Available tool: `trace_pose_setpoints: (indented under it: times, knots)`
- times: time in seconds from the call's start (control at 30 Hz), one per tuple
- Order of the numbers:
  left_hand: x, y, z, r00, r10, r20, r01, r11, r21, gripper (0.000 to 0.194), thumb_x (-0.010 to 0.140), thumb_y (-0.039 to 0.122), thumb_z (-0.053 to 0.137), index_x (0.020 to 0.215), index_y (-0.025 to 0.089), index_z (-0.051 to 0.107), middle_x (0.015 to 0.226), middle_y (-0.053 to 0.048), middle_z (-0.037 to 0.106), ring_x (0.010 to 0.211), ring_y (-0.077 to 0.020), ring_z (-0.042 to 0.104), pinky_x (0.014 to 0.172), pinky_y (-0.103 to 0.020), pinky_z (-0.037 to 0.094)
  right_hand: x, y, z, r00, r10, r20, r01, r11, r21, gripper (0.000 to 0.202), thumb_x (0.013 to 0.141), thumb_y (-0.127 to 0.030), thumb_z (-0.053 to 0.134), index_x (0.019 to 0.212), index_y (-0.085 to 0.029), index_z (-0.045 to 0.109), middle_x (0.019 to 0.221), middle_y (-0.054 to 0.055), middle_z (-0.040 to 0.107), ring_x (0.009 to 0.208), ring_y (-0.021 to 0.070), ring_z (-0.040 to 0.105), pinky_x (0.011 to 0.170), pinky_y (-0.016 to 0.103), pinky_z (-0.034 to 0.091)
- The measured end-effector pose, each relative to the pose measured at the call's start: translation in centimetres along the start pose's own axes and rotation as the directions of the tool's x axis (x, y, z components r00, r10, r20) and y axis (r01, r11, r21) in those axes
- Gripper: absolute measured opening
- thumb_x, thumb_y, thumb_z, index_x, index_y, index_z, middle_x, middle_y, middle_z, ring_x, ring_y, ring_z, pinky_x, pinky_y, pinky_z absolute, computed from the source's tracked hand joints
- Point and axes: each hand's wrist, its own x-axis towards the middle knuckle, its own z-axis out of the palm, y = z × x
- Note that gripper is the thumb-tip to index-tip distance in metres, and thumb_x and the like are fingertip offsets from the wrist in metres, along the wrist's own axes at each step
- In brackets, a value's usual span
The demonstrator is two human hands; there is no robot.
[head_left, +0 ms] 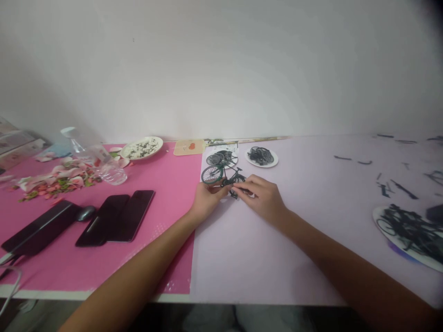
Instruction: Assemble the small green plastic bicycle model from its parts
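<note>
A small dark model bicycle [212,174] is held up over the table, its green-rimmed wheel at the left and its saddle or handlebar end at the upper right. My left hand [206,199] pinches it from below and the left. From the right, my right hand [260,196] has its fingertips closed at the lower part of the bicycle, touching it; any small part between them is too small to name. Just behind stand two small white plates, the left one [233,162] with dark wheels and the right one [276,159] with a pile of dark parts.
At the right, a larger plate [378,213] holds dark bicycle parts, with loose black pieces [403,189] beyond it. On the pink left side are phones [133,216], a black case [41,228], a clear bottle [100,163], petals [69,177] and a shallow dish [159,146].
</note>
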Motion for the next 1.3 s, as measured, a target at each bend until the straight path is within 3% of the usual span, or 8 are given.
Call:
trace_pose_setpoints:
  times: [0.3, 0.57, 0.83, 0.97, 1.07, 1.2, 1.3]
  knots:
    - [0.0, -0.2, 0.1, 0.999, 0.047, 0.021, -0.047, 0.999, 0.005, 0.037, 0.075, 0.041, 0.086, 0.101, 0.014, 0.079, 0.101, -0.01, 0.08, 0.089, -0.0255, 0.074, 0.08, -0.034, 0.058, -0.1, 0.1, -0.1, 1.0, 0.029, 0.006, -0.029, 0.999, -0.042, 0.008, 0.094, -0.03, 0.073, 0.091, -0.024, 0.078, 0.075, 0.003, 0.069, 0.063, 0.0148, 0.062, 0.055, 0.029, 0.047]
    - [-0.3, -0.3, 0.2, 0.998, 0.056, 0.022, -0.056, 0.998, -0.01, 0.031, 0.074, 0.038, 0.087, 0.094, 0.016, 0.079, 0.094, -0.008, 0.079, 0.085, -0.024, 0.072, 0.077, -0.032, 0.056, 0.3, -0.1, -0.4, 1.0, 0.02, 0.008, -0.019, 0.987, -0.162, 0.033, 0.095, -0.036, 0.07, 0.065, -0.023, 0.065, 0.06, 0.0, 0.057, 0.053, 0.0125, 0.049, 0.048, 0.03, 0.034]
    - [0.0, -0.1, -0.1, 1.0, -0.01, 0.013, 0.01, 1.0, -0.008, 0.042, 0.073, 0.042, 0.089, 0.104, 0.015, 0.08, 0.1, -0.009, 0.08, 0.085, -0.0237, 0.073, 0.077, -0.033, 0.058, 0.6, 0.1, -0.6, 0.999, 0.046, 0.016, -0.043, 0.985, -0.17, 0.031, 0.1, -0.037, 0.064, 0.073, -0.022, 0.063, 0.064, 0.001, 0.061, 0.058, 0.014, 0.053, 0.055, 0.031, 0.036]
    - [0.6, -0.5, -0.7, 0.995, -0.1, -0.028, 0.099, 0.994, -0.036, 0.054, 0.073, 0.043, 0.089, 0.116, 0.013, 0.078, 0.101, -0.011, 0.08, 0.083, -0.0229, 0.074, 0.084, -0.038, 0.06, 0.8, 0.6, -1.3, 0.974, 0.225, -0.016, -0.225, 0.974, -0.017, 0.032, 0.105, -0.041, 0.053, 0.081, -0.022, 0.061, 0.071, 0.002, 0.064, 0.061, 0.0154, 0.054, 0.058, 0.031, 0.04]
    - [0.8, -0.6, -0.9, 0.992, -0.128, 0.004, 0.127, 0.983, -0.132, 0.053, 0.071, 0.041, 0.091, 0.115, 0.014, 0.078, 0.11, -0.013, 0.078, 0.088, -0.0229, 0.074, 0.091, -0.041, 0.06, 0.7, 1.2, -1.4, 0.932, 0.358, -0.053, -0.351, 0.931, 0.102, 0.036, 0.108, -0.044, 0.04, 0.082, -0.023, 0.054, 0.074, 0.002, 0.061, 0.063, 0.0165, 0.053, 0.061, 0.032, 0.043]
    - [0.8, -0.5, -0.8, 0.982, -0.165, 0.095, 0.182, 0.959, -0.215, 0.052, 0.069, 0.036, 0.093, 0.113, 0.014, 0.078, 0.113, -0.013, 0.078, 0.091, -0.0221, 0.074, 0.095, -0.043, 0.059, 0.7, 1.6, -0.7, 0.885, 0.454, -0.104, -0.435, 0.885, 0.164, 0.028, 0.101, -0.047, 0.058, 0.086, -0.025, 0.048, 0.089, 0.004, 0.065, 0.082, 0.0198, 0.06, 0.077, 0.036, 0.049]
    - [0.9, -0.6, -0.9, 0.977, -0.167, 0.132, 0.195, 0.95, -0.244, 0.053, 0.07, 0.035, 0.093, 0.115, 0.012, 0.077, 0.11, -0.014, 0.078, 0.092, -0.0216, 0.073, 0.096, -0.042, 0.059, 0.7, 1.7, 0.0, 0.818, 0.575, 0.004, -0.549, 0.778, 0.305, 0.036, 0.094, -0.047, 0.068, 0.083, -0.025, 0.041, 0.096, 0.004, 0.07, 0.089, 0.0201, 0.064, 0.083, 0.036, 0.051]
